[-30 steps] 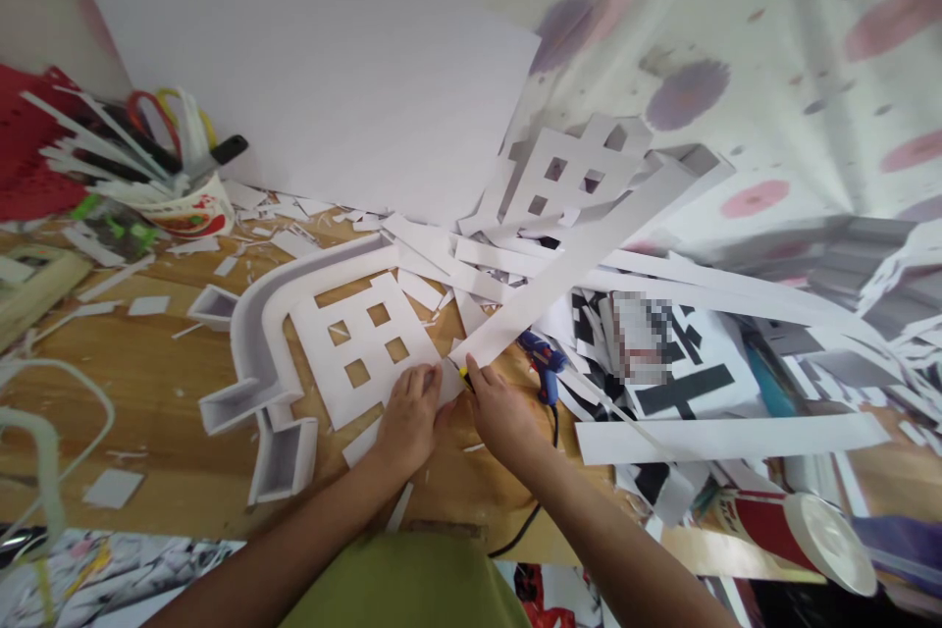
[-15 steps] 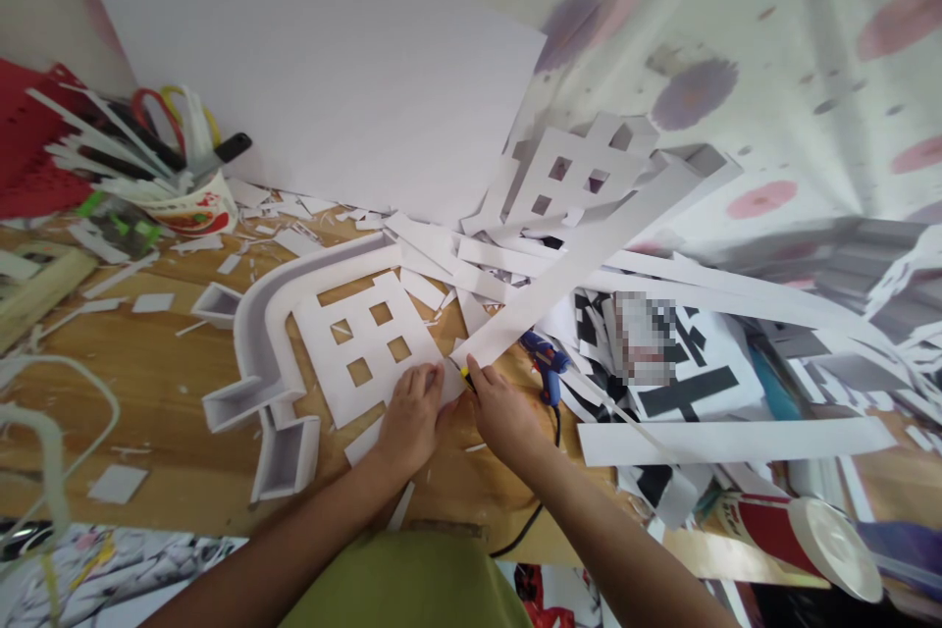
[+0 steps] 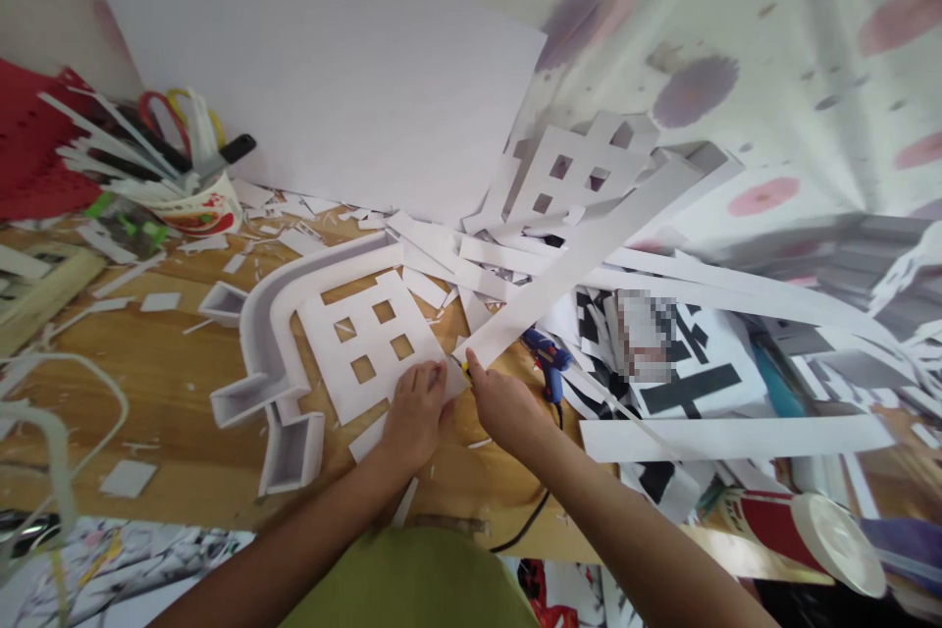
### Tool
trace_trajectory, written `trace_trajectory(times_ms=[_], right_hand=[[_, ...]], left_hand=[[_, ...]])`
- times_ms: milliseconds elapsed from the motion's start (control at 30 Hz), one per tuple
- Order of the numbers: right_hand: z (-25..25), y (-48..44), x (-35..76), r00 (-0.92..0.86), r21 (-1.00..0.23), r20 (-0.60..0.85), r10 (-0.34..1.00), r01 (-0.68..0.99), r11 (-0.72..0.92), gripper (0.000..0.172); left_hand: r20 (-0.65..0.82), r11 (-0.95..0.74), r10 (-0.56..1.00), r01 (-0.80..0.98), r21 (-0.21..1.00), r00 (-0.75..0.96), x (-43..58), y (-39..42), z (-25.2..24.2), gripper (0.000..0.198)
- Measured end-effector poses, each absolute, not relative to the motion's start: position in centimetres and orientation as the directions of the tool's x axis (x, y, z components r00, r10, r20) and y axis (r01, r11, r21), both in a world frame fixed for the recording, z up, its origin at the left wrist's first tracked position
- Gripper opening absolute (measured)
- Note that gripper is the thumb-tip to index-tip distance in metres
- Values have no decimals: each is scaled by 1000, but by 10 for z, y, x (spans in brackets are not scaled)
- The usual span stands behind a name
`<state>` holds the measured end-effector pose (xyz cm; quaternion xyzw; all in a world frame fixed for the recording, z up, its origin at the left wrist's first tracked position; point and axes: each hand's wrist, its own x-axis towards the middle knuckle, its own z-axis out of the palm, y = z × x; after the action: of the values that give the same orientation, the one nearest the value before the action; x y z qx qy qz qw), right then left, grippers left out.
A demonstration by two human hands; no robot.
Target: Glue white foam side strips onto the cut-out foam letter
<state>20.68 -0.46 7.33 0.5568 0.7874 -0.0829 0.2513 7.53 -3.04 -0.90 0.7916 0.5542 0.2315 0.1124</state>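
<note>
My right hand [image 3: 504, 404] is closed around a small yellow-and-black cutter [image 3: 466, 370], its tip at the lower end of a long white strip [image 3: 545, 289]. Just left of it, my left hand [image 3: 416, 412] has its fingers bent together on white board near the same spot; what they pinch, if anything, is hidden. Beside my left hand lies a flat white piece with square cut-outs [image 3: 340, 370]. A curved white channel-shaped form [image 3: 269, 334] stands around that piece's left and upper sides.
A blue glue gun [image 3: 549, 360] lies right of my right hand, its black cord running toward me. A cup of tools [image 3: 213, 206] stands at the back left. White strips, scraps and a red-and-white paper cup [image 3: 780, 525] are on the right.
My right index finger has stretched further along the cutter. Both hands stay at nearly the same place, and the whole view has shifted slightly.
</note>
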Motion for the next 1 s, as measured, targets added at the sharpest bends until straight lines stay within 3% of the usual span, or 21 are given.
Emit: trace_trajectory(times_ms=[1000], right_hand=[[73, -23, 225, -269, 207, -493, 828, 888, 411, 64]], left_hand=[[274, -345, 929, 848, 401, 249, 75, -30, -9, 41]])
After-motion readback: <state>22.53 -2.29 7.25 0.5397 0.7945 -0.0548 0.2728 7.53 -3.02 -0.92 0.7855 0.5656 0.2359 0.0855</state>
